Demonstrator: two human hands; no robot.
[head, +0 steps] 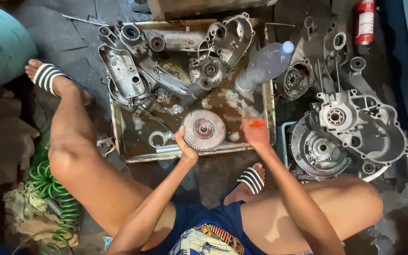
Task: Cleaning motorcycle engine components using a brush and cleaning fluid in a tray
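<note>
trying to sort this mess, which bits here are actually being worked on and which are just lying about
In hand:
- round toothed disc, held at its edge by the left hand
- orange-handled tool in the right hand
- metal wash tray they are held over

Lying about:
- engine casings right of the tray
- plastic bottle
- red extinguisher
- green coiled hose

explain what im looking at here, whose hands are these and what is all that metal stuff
This is one picture from a camera worn on a person's head, looking down at their own legs and hands as they squat on the floor. The left hand holds a round toothed metal disc at its edge, over a shallow metal tray of dirty liquid. The right hand holds a small orange-handled tool, blurred, beside the disc. Grey engine casings lie in the tray, a plastic bottle leans on its rim, and more casings sit to the right.
</note>
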